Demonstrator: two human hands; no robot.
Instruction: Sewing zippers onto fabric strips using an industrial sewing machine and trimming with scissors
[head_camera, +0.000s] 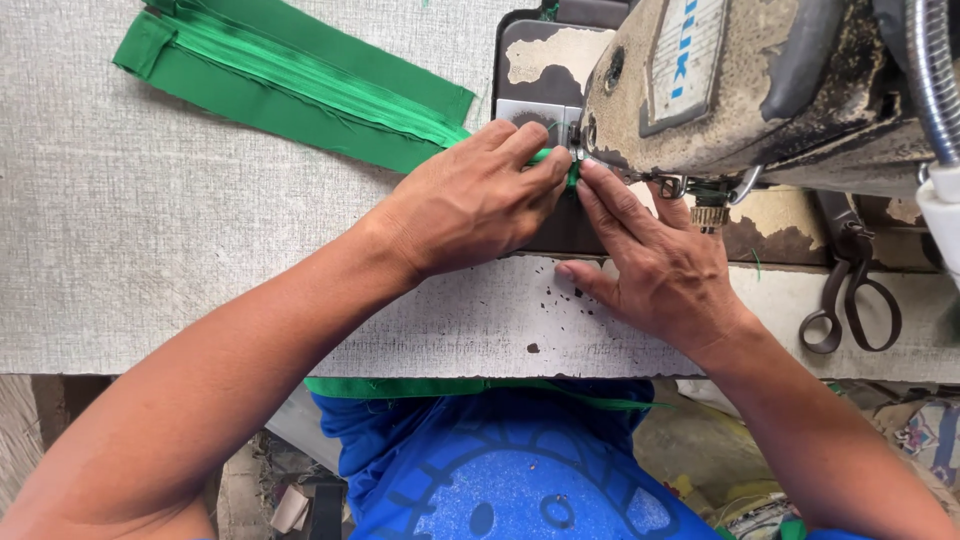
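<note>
- Long green fabric strip (300, 75) runs far-left from the old sewing machine's (740, 90) needle.
- Left hand (470, 200) and right hand (660, 260) both press it flat, fingers extended, no closed grip.

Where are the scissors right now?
In the head view, the scissors lie at the table's right side, below the sewing machine and just right of the right hand, untouched.

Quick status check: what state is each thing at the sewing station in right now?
left hand: flat, pressing the green fabric strip at the presser foot.
right hand: fingertips on the fabric beside the needle.
green fabric strip: folded, trailing up-left across the table.
scissors: closed, lying untouched.
sewing machine: worn, paint chipped.
</note>
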